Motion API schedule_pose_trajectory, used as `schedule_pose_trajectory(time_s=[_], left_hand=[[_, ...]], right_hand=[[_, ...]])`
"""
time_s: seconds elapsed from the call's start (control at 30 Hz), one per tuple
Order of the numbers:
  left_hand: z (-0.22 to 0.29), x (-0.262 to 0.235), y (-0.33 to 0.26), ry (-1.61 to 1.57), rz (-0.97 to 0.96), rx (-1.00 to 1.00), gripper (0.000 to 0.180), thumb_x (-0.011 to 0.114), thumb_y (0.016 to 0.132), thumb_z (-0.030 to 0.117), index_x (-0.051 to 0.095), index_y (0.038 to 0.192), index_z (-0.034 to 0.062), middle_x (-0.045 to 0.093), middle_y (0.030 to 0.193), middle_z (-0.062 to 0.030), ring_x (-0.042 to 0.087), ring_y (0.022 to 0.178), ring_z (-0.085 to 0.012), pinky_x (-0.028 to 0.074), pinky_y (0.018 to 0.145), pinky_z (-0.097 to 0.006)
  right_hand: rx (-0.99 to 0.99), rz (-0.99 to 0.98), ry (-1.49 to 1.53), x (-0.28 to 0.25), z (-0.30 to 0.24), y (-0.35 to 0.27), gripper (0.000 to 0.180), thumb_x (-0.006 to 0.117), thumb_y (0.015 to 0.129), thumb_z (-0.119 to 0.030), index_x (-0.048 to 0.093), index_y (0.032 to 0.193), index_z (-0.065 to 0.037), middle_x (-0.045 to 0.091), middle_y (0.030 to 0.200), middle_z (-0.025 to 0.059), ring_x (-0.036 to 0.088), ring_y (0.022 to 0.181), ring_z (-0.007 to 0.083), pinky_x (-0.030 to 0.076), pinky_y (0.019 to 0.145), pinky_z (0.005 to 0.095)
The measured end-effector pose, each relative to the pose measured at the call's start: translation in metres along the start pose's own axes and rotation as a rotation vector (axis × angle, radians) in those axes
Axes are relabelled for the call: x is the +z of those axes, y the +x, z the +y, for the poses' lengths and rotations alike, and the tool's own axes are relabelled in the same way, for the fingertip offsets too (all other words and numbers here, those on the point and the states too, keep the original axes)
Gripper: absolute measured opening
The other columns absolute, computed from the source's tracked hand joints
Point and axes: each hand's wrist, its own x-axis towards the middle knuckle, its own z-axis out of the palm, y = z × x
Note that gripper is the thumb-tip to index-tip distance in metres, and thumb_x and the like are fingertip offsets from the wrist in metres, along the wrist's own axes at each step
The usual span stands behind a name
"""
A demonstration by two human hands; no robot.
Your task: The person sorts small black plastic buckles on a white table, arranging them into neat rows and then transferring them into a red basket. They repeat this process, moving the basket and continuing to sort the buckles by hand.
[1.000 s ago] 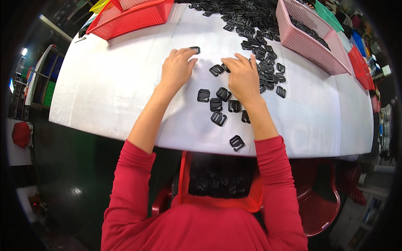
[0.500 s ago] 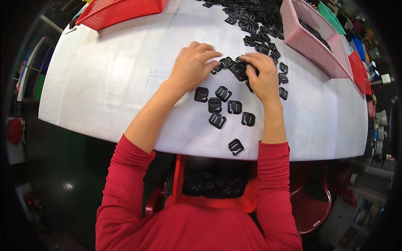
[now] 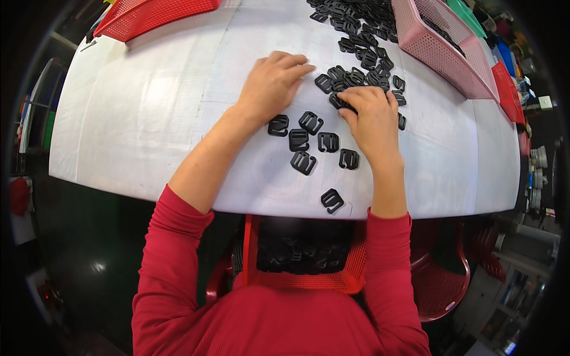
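My left hand [image 3: 273, 84] hovers over the table left of the small pile, its fingers stretched to the right with nothing seen in them. My right hand [image 3: 373, 116] is at the pile's near edge, thumb and fingers bent around a black plastic buckle [image 3: 336, 102], which they partly hide. Behind it, more black slotted buckles [image 3: 356, 77] lie heaped together. Nearer me, several loose buckles lie flat and apart, among them one [image 3: 298, 140] in the middle and one [image 3: 332, 201] close to the table edge.
A large spread of buckles [image 3: 350, 21] covers the far table [image 3: 148, 118]. A pink basket [image 3: 427, 50] with black pieces stands at the far right, a red basket [image 3: 154, 21] at the far left. Below the table edge, a red crate [image 3: 320, 282] holds dark pieces. A dark red chair [image 3: 439, 288] stands right.
My right hand has drawn slightly toward me, uncovering more of the small pile. My left hand has come away from the buckles beside its fingertips. The whole view has shifted slightly.
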Motion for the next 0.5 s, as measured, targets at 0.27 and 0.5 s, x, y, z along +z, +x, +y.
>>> schedule_pose_trajectory(time_s=[0.27, 0.5], left_hand=[[0.019, 0.018, -0.004, -0.043, -0.059, 0.198, 0.036, 0.062, 0.09, 0.016, 0.061, 0.126, 0.01, 0.064, 0.122, -0.0045, 0.055, 0.119, -0.0223, 0.04, 0.102, -0.042], [0.026, -0.004, -0.003, 0.174, -0.181, 0.099, 0.028, 0.063, 0.089, 0.019, 0.066, 0.117, 0.0167, 0.069, 0.105, 0.0, 0.061, 0.107, -0.0209, 0.037, 0.105, -0.051]], right_hand=[[-0.002, 0.071, 0.061, -0.013, -0.017, -0.029, 0.018, 0.074, 0.079, -0.016, 0.072, 0.095, -0.009, 0.068, 0.098, -0.0001, 0.058, 0.101, 0.0206, 0.038, 0.1, 0.0476], [-0.041, 0.05, -0.002, 0.008, -0.015, -0.007, 0.026, 0.076, 0.076, -0.02, 0.072, 0.099, -0.01, 0.068, 0.101, 0.001, 0.059, 0.099, 0.021, 0.041, 0.087, 0.0376]])
